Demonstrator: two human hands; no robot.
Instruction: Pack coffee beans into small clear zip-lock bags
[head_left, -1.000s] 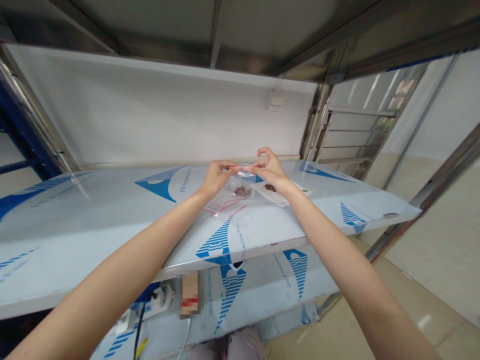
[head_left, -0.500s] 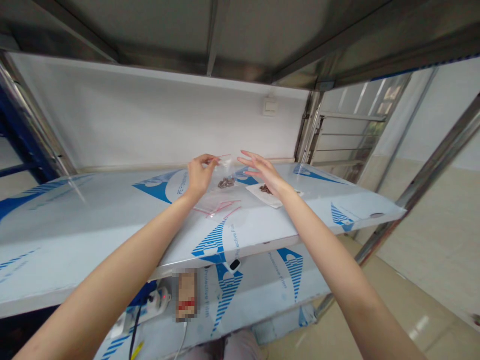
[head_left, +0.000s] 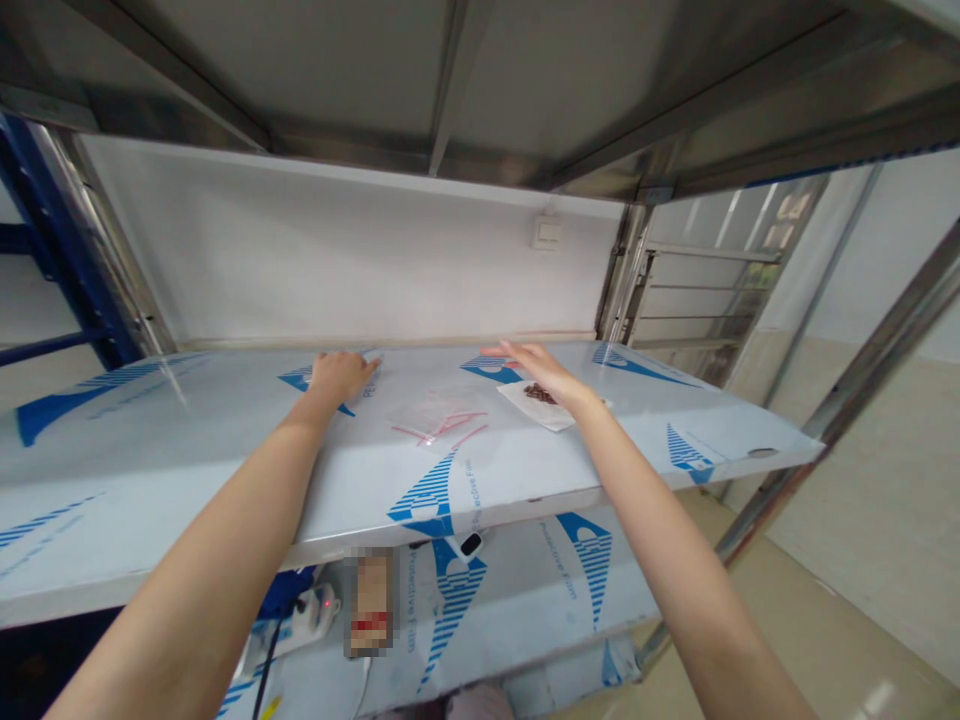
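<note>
On the film-covered shelf [head_left: 240,430], my left hand [head_left: 341,378] is low over the surface at the left, its fingers partly hidden behind the hand. Whether it holds anything cannot be made out. My right hand [head_left: 544,370] is open, fingers stretched left, just above a white paper [head_left: 551,415] bearing a pile of small brown pieces [head_left: 538,393]. Between my hands lie flat clear plastic bags [head_left: 431,415] with red seal strips. The bag of brown pieces is not visible.
A metal shelf [head_left: 360,90] hangs overhead, with a wall switch [head_left: 547,233] behind. The lower shelf [head_left: 517,590] holds a white power strip [head_left: 315,612], a blurred box-like item [head_left: 371,600] and a small white device with a black face [head_left: 471,545]. Metal posts stand at both sides.
My left hand has moved left and down, away from my right hand. The bag of brown pieces has gone from view between them. My right hand is slightly lower, still open.
</note>
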